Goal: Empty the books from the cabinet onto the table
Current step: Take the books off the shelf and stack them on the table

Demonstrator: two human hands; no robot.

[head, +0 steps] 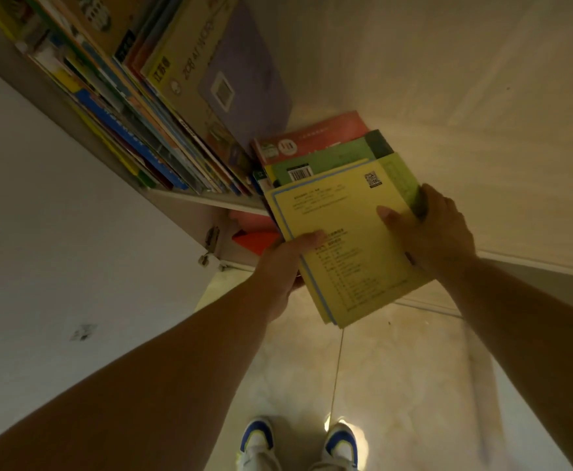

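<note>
Both hands clasp a stack of books [339, 232]; the left hand [288, 263] grips its near-left edge, the right hand [431, 229] its right edge. Beyond the grip, the stack's far end seems to rest on the cabinet shelf [207, 198]; left of it stand more books [149, 107].

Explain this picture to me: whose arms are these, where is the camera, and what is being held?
There is no machine here, just a person. The one camera sits on their head and looks down, so you see both arms and, at the bottom, their shoes on the floor. The left hand and right hand grip a stack of books from either side, a yellow book on top, with green and red ones beneath. To the left, the cabinet shelf carries a leaning row of books not yet taken out. No table shows.
</note>
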